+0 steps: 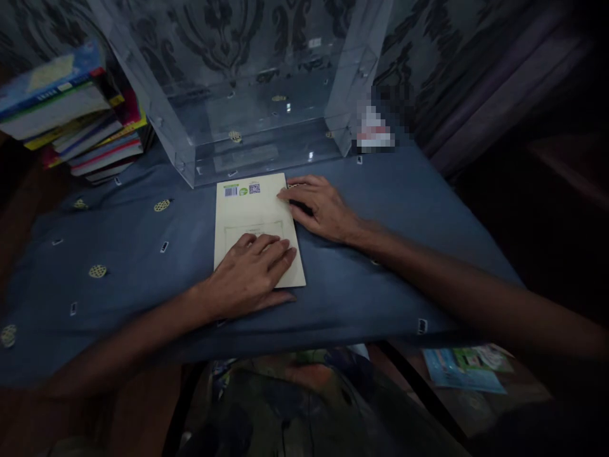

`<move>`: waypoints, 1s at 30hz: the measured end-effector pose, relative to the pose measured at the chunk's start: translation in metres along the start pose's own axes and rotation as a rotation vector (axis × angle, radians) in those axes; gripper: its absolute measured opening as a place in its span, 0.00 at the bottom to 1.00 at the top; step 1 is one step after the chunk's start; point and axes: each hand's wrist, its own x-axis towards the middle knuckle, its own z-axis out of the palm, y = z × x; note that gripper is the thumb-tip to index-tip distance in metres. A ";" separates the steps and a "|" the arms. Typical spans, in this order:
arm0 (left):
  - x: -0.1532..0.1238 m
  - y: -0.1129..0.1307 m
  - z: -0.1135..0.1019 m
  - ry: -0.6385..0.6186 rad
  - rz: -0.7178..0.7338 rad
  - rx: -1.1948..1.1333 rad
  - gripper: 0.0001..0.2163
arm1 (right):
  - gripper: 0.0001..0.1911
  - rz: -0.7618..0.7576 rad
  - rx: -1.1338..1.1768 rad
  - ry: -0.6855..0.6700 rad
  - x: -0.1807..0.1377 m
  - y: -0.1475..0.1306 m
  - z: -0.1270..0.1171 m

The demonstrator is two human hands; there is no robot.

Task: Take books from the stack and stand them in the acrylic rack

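Left hand (pixel 254 273) — cream booklet (pixel 254 209) lies flat beneath.

And here, mid-table (pixel 128 238), lies the book (pixel 252 209), the left hand (pixel 257 270) over its near part, the right hand (pixel 316 206) at its right edge, fingertips just over the side. Right behind the book stands the rack (pixel 183 155), and behind that, the wall (pixel 419 38)! Left of the rack, a stack of books (pixel 90 114); right of it, a pixelated item (pixel 373 130); lower down, past the table's near edge on the right, some packets (pixel 464 369)
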 end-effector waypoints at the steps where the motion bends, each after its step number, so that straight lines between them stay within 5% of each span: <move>1: -0.001 0.001 0.003 0.039 0.007 0.021 0.27 | 0.15 -0.010 0.006 0.024 -0.004 -0.005 -0.001; 11: -0.003 0.007 0.012 0.303 0.055 0.110 0.17 | 0.13 0.039 0.314 0.049 -0.040 -0.057 -0.014; 30: 0.000 0.007 0.010 0.383 0.052 0.078 0.12 | 0.12 0.094 0.525 0.000 -0.046 -0.063 -0.022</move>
